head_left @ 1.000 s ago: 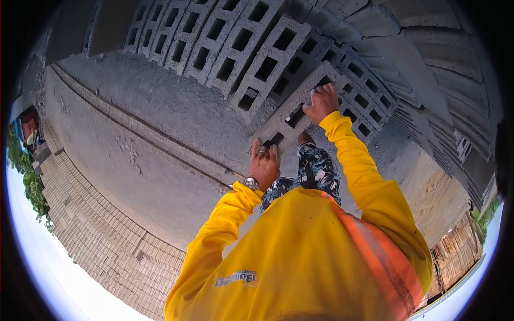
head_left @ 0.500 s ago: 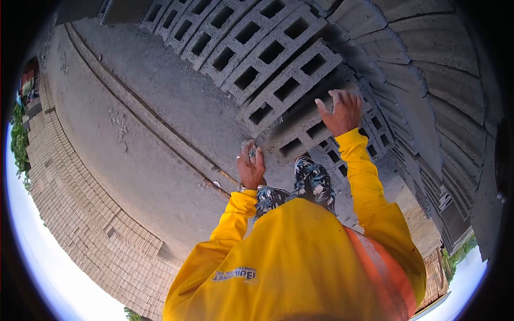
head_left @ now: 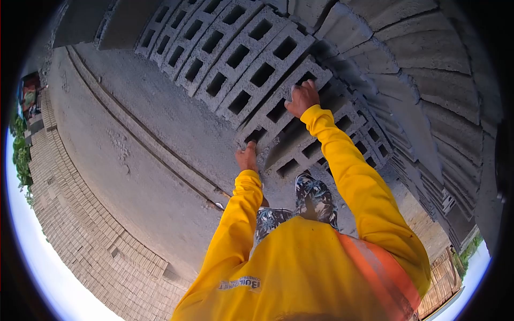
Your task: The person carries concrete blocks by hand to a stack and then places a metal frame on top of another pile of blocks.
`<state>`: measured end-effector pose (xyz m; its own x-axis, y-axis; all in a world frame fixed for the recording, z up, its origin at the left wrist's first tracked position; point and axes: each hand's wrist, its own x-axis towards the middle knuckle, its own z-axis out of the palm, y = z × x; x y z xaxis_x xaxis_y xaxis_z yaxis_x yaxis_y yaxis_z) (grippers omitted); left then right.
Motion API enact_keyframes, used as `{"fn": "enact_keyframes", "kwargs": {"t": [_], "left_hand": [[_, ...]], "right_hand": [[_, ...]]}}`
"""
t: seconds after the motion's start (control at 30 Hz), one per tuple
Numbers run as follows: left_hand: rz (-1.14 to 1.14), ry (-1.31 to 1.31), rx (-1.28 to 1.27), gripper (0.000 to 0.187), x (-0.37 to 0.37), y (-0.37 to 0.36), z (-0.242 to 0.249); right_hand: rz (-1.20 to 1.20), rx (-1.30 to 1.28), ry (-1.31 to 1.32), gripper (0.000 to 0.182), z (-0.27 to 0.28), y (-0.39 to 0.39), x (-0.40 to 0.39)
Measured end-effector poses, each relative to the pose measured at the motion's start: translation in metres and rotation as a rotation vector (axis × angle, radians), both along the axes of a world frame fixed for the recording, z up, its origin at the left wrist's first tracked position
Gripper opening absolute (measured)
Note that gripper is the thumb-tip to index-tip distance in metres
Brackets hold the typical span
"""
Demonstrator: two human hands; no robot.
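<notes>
A grey hollow concrete block (head_left: 266,122) lies at the near end of a row, its openings facing up. My left hand (head_left: 247,157) is at its left end, fingers curled at the rim of the end opening. Toward the other end, my right hand (head_left: 304,100) grips the block with its fingertips hooked into the far opening. Closer to my feet is another hollow block (head_left: 300,159). The rest of the row of concrete blocks (head_left: 227,69) stretches away to the upper left, packed side by side.
Tall stacks of concrete blocks (head_left: 423,80) rise close on the right. A long narrow strip (head_left: 144,125) runs across the dusty ground (head_left: 176,128) on the left. Beyond it spreads a large expanse of stacked or paved bricks (head_left: 80,214). My shoe and patterned trousers (head_left: 316,198) are beside the blocks.
Both hands have reached forward, from hovering apart with spread fingers to the end block, where the fingers now hook its openings. The right hand has also moved left.
</notes>
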<state>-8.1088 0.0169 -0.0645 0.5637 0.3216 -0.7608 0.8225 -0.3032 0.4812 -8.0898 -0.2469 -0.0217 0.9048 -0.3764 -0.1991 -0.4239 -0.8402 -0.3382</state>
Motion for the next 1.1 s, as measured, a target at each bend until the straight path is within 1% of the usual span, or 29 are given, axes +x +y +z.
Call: {"fn": "enact_keyframes", "kwargs": {"t": [0.1,0.13,0.17,0.23,0.27,0.3,0.33,0.43,0.47,0.53,0.57,0.63,0.67,0.7,0.77,0.8,0.83,0.87,0.9,0.93,0.97,1.03,1.1], "left_hand": [[0.031,0.021,-0.02,0.086,-0.001,-0.007,0.007],[0.015,0.072,-0.117,0.087,0.002,0.0,-0.009],[0.025,0.045,-0.112,0.088,-0.003,0.003,-0.025],[0.048,-0.009,-0.099,0.088,-0.003,-0.016,-0.014],[0.023,-0.007,-0.072,0.088,0.001,-0.023,-0.006],[-0.001,-0.001,-0.044,0.087,0.007,-0.036,0.013],[-0.028,0.004,-0.016,0.086,0.012,-0.044,0.018],[0.071,-0.025,-0.102,0.084,0.018,-0.058,0.0],[0.028,-0.027,-0.069,0.083,0.019,-0.06,-0.005],[-0.058,-0.016,0.013,0.082,0.019,-0.061,0.011],[-0.073,-0.02,-0.022,0.081,0.023,-0.063,0.003],[-0.097,-0.011,-0.08,0.081,0.017,-0.042,-0.03],[-0.207,0.005,-0.091,0.089,0.019,-0.033,-0.039],[-0.272,0.033,-0.079,0.093,0.021,-0.027,-0.036],[-0.408,0.085,-0.065,0.102,0.027,-0.026,-0.011],[-0.394,0.115,-0.185,0.108,0.029,-0.033,0.031],[-0.415,0.074,-0.253,0.106,0.023,-0.022,0.033],[-0.429,0.036,-0.321,0.105,0.016,-0.008,0.034],[-0.439,0.001,-0.387,0.104,0.006,0.008,0.036],[-0.464,0.055,-0.404,0.099,-0.005,0.023,0.038],[-0.498,0.123,-0.397,0.099,-0.021,0.036,0.04],[-0.554,0.241,-0.386,0.1,-0.049,0.052,0.039],[-0.55,0.356,-0.371,0.1,-0.076,0.054,0.033]], "right_hand": [[0.011,0.032,0.007,0.019,-0.003,-0.01,0.005],[0.012,0.022,0.014,0.018,-0.001,-0.014,0.009],[0.008,0.009,0.005,0.018,0.002,-0.019,0.01],[0.005,-0.015,-0.015,0.02,0.006,-0.028,0.013],[0.002,-0.016,-0.025,0.02,0.006,-0.033,0.014],[0.001,-0.017,-0.032,0.02,0.007,-0.038,0.015],[-0.004,-0.018,-0.04,0.021,0.006,-0.043,0.017],[-0.008,-0.056,-0.033,0.023,-0.004,-0.055,0.023],[0.012,-0.044,-0.03,0.023,-0.009,-0.06,0.025],[0.053,-0.004,-0.011,0.025,-0.012,-0.061,0.021],[0.044,-0.019,0.005,0.027,-0.01,-0.065,0.025],[0.035,-0.035,0.052,0.032,-0.01,-0.06,0.023],[0.045,-0.026,0.119,0.039,-0.007,-0.063,0.025],[0.075,-0.019,0.192,0.051,0.001,-0.066,0.026],[0.142,-0.021,0.151,0.062,-0.003,-0.08,0.022],[0.132,0.005,0.036,0.066,0.006,-0.087,0.014],[0.124,0.026,-0.083,0.07,0.015,-0.097,0.004],[0.017,0.156,-0.22,0.067,0.024,-0.1,-0.011],[-0.14,0.329,-0.272,0.064,0.03,-0.101,-0.033],[-0.209,0.353,-0.221,0.062,0.037,-0.099,-0.059],[-0.274,0.376,-0.169,0.06,0.045,-0.093,-0.085],[-0.222,0.27,0.065,0.055,0.068,-0.065,-0.124],[-0.08,0.025,0.197,0.052,0.066,-0.031,-0.153]]}}
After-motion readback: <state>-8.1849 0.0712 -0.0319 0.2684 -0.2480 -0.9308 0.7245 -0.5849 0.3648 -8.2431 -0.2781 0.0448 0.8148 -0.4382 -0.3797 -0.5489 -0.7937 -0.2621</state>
